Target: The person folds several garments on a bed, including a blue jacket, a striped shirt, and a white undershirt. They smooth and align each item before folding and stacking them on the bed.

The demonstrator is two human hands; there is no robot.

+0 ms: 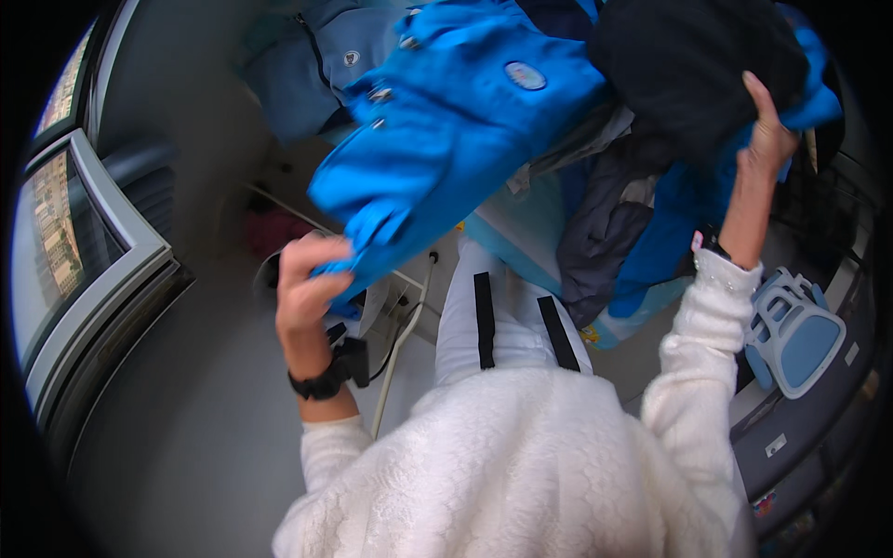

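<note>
A bright blue jacket (465,112) with an oval badge and several metal snaps is stretched across the upper middle. My left hand (312,279) is closed on its lower left end, the fingers slightly blurred. At the upper right my right hand (770,139) grips a dark black cloth (698,70); the thumb lies on the front and the other fingers are hidden behind it. I cannot tell whether this cloth belongs to the blue jacket. Below hang a dark grey garment (605,237) and more blue fabric.
A grey-blue zipped jacket (326,65) lies at the far left of the clothes. A window frame (121,223) stands open on the left. Down the right side is a light blue and white plastic piece (795,339) by a dark ledge. A thin pale pole (400,358) runs beside my legs.
</note>
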